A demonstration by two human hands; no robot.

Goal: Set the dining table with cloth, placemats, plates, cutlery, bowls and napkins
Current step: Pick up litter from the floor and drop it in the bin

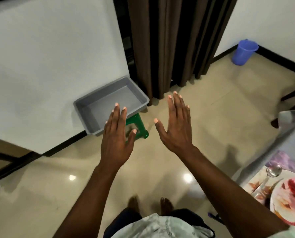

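Plainly, both hands were held out in front of the body with nothing in them: the left hand (116, 134) and the right hand (176, 125) each had fingers straight and spread, backs toward the camera, hanging in the air over the tiled floor (212, 117). Beyond the left hand, against the white wall, a grey tub (91, 107) sat on a green stool (137, 126), and it looked empty. At the near right edge, the dining table (284, 143) was only partly in view, covered with a cloth; on it lay a patterned placemat (256, 182), a spoon (273, 170) and a plate (284, 203) with something pink on top, possibly a napkin, though the blur there made that uncertain. A blue bucket (244, 52) stood far right beside dark curtains (177, 45).

Judging from the bare tub and the laid place, the setting seemed close to finished, with the person turned away from the table. The next move would call for turning back right to check that each setting was complete.
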